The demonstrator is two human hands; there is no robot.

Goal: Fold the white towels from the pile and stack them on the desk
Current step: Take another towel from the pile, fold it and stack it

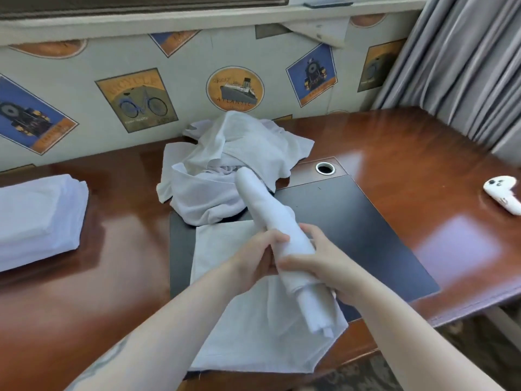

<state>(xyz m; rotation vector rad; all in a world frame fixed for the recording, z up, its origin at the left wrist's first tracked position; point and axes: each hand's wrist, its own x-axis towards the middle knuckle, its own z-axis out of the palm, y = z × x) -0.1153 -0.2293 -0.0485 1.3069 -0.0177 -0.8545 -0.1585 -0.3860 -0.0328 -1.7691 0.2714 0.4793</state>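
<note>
Now both hands (293, 261) grip rolled towel (270, 218), pointing toward pile (225, 165).

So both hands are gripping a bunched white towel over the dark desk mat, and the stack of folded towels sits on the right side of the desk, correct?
Not quite. In the head view the stack of folded towels sits on the left side of the desk; on the right lies a white controller. The rest holds: left hand and right hand grip the bunched white towel over the dark desk mat.

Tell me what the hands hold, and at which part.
Both hands, left and right, grip one bunched towel around its middle.
</note>
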